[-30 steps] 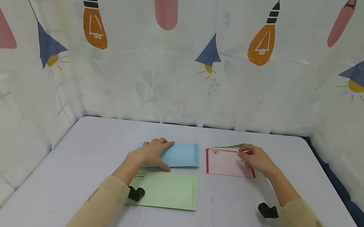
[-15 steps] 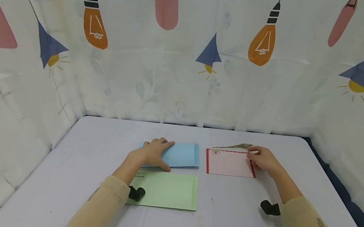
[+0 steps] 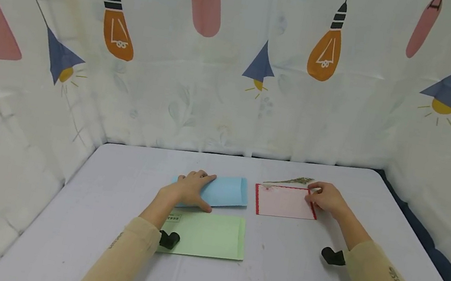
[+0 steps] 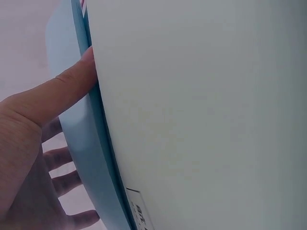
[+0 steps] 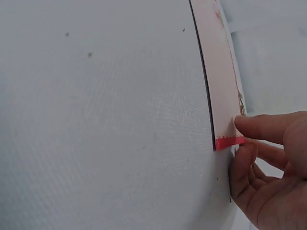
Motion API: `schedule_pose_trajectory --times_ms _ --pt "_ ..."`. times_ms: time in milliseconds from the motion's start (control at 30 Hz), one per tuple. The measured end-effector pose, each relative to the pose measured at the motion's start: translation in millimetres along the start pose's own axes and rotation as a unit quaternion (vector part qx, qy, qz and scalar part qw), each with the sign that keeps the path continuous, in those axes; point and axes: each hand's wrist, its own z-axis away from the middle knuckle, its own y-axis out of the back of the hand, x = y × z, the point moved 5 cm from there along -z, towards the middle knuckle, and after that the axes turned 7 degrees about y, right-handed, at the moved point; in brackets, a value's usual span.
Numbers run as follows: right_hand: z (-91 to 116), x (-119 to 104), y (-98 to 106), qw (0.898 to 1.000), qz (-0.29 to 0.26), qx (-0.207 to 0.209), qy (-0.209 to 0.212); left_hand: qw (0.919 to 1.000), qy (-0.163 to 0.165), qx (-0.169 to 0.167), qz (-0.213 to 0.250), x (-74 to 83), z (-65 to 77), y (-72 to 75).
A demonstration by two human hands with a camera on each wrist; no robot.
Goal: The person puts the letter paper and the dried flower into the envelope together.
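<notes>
Since a second ago the right hand (image 3: 325, 198) has slid off the face of the pink card (image 3: 284, 203) toward its right edge; the left hand (image 3: 189, 189) has not shifted.

Now the right hand sits at the card's far right corner. In the right wrist view a fingertip (image 5: 244, 125) presses on the card's red-trimmed edge (image 5: 229, 141), with the other fingers curled loosely beside it on the table (image 3: 283, 279). The card lies flat; whether the grip has closed on it cannot be told, and only the touch at the edge is plain.

The left hand lies spread on the left end of the blue envelope (image 3: 223, 192), fingers straight, pressing it to the table and curled round nothing. The left wrist view shows the thumb (image 4: 62, 88) along the envelope's near edge (image 4: 84, 139), and the fingers fanned out on the far side.

The pink card lies just right of the blue envelope, a narrow strip of table between them. A dried sprig (image 3: 290, 181) lies along the card's far edge. A green envelope (image 3: 205, 234) lies flat just in front of the blue one, partly under the left forearm. Behind the table hangs a white curtain printed with lamps and bulbs (image 3: 327, 53).
</notes>
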Motion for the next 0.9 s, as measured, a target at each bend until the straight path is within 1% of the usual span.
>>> schedule_pose_trajectory --times_ms 133,300,700,900 --pt "0.3 1.4 -1.0 1.000 0.020 0.010 0.006 1.0000 0.001 -0.001 0.000 -0.1 0.7 -0.3" --pt "-0.9 2.6 -2.2 0.999 0.030 0.018 0.009 1.0000 0.001 0.000 0.003 -0.1 0.9 -0.2" --pt "5.8 -6.7 -2.4 0.999 0.022 0.021 0.020 0.9999 0.001 0.002 0.010 0.6 1.2 0.4" --pt "6.6 -6.3 -2.0 0.999 0.017 0.022 0.025 0.9999 0.003 -0.001 0.012 0.5 1.4 0.2"
